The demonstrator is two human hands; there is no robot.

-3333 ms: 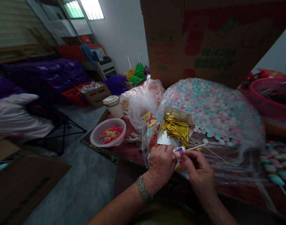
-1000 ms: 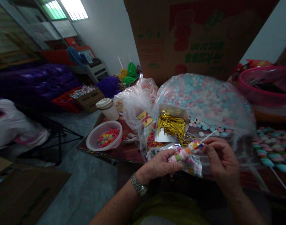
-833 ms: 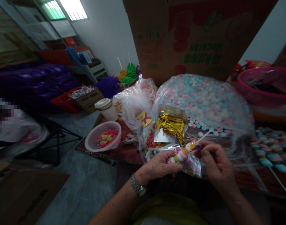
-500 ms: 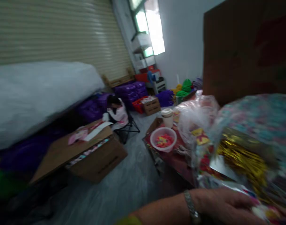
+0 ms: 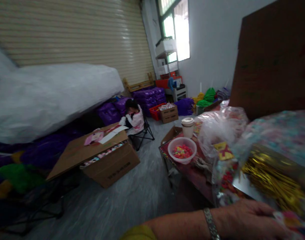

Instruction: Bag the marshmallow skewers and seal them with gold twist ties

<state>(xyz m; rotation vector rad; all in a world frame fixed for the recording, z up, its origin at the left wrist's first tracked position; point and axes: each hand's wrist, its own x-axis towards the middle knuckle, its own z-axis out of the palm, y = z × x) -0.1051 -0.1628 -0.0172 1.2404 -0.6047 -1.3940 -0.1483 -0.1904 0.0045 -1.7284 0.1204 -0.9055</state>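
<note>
My left hand point(image 5: 244, 218) sits at the bottom right edge, a metal bracelet point(image 5: 211, 224) on its wrist. Its fingers close over a colourful cellophane-wrapped candy point(image 5: 292, 222), partly cut off by the frame. Just above lies an open packet of gold twist ties point(image 5: 272, 183), beside a clear bag of pastel pink and blue candies point(image 5: 279, 136). My right hand is out of view.
On the red-brown table point(image 5: 189, 175) stand a bowl of candies point(image 5: 181, 151), a paper cup point(image 5: 187, 127) and a plastic bag point(image 5: 217, 131). A tall cardboard sheet point(image 5: 274, 63) rises at right. Farther left, a seated person point(image 5: 133, 120) sits beside a cardboard box point(image 5: 108, 163).
My view has swung left, bringing the shutter and seated person into sight. My right hand has left the view, while my left hand stays low at the right edge.
</note>
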